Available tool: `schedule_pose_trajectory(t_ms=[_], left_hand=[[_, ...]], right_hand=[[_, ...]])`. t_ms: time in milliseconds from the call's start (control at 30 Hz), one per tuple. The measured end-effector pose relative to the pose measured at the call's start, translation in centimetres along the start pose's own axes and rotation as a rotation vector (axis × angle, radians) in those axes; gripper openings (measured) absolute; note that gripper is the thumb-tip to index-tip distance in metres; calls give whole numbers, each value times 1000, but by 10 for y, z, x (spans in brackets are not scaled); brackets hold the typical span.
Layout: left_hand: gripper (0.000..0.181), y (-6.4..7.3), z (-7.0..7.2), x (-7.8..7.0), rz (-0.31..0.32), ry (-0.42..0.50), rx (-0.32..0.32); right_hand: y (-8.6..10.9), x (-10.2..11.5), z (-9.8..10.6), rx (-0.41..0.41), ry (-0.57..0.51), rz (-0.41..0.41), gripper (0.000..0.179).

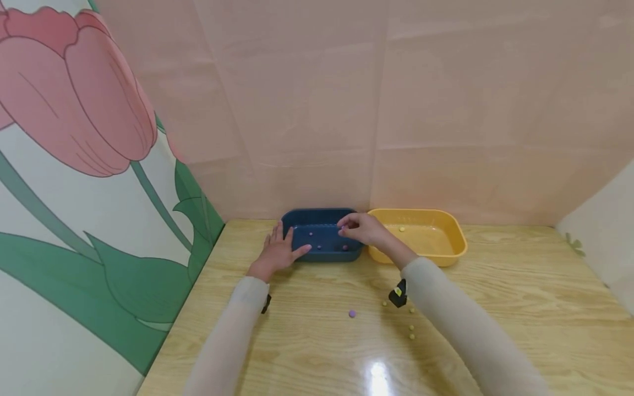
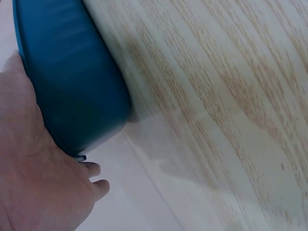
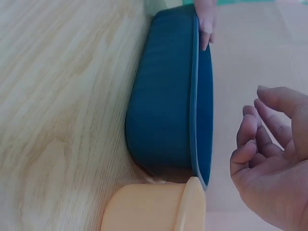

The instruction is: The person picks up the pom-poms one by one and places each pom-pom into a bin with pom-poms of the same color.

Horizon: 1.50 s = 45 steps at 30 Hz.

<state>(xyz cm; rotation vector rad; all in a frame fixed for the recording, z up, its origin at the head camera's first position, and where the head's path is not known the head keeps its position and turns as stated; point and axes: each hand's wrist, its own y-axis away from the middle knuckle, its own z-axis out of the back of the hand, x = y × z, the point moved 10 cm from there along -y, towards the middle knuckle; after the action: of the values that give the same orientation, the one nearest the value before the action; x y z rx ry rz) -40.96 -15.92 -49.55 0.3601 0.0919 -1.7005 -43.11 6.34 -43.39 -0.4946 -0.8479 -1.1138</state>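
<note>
My left hand rests on the left end of the blue tub, fingers spread and fairly straight, thumb along its front rim. In the left wrist view the palm lies against the tub's rim. Over the right side of that tub, my right hand pinches a small purple ball between thumb and fingertips. The right wrist view shows this hand above the rim, other fingers curled, the ball not visible there. Several small purple balls lie in the blue tub. Another purple ball lies on the table.
A yellow tub stands against the blue tub's right end, with a yellow ball inside. Several small yellow balls lie on the wooden table near the right forearm. A pink-covered wall rises behind both tubs.
</note>
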Motion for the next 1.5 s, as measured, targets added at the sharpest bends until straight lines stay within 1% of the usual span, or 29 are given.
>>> schedule_pose_trajectory(t_ms=[167,233,400,600,733,1033,1333,1400,1500], left_hand=[[98,2,2,-2,-3,2,-8],[98,3,3,-3,-1,4,-8],[98,4,3,-3,-11,6,-7],[100,6,3,-6,-25,13,-2],[101,6,2,-5,-25,9,0],[100,3,1,-2,-21,2,-14],[105,3,-2,-1,-20,-3,-15],[105,2,-2,0,-20,-4,-15],[105,1,-2,-1,-22,-3,-18]], right_hand=[[18,4,-4,61,-47,35,23],[26,5,-6,77,-46,48,23],[42,4,-10,85,-10,84,23],[61,1,-18,93,-25,113,23],[72,-3,-25,108,-17,148,22],[90,-11,-43,144,9,194,23],[102,-18,-65,182,-6,248,26],[104,-18,-68,196,-10,256,25],[107,-21,-74,224,-13,243,26]])
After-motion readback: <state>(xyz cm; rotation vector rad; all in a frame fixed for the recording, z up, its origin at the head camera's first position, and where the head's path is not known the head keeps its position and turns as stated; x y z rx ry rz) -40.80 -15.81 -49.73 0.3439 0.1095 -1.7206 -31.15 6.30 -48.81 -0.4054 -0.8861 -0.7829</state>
